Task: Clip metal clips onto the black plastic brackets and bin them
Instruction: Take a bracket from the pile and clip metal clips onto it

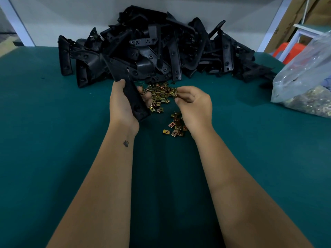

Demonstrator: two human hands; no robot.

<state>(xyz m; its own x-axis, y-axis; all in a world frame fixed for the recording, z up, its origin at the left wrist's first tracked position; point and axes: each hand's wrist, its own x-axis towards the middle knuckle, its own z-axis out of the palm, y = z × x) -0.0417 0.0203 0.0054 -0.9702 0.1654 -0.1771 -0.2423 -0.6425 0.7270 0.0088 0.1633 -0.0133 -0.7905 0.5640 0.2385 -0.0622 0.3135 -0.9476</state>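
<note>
Left hand point(123, 102): grips one black plastic bracket point(131, 92) lengthwise, thumb on the near side, fingers wrapped behind, its lower end above the green table point(53, 113). Right hand point(194, 106): fingers curled, fingertips pinching a metal clip point(175, 93) over the loose clips point(159, 99). A smaller scatter of clips point(175, 126) lies beside the right wrist. Bracket pile point(152, 47): heaped at the table's far edge, behind the clips. Clear plastic bag point(304, 83): far right, holding more clips.
</note>
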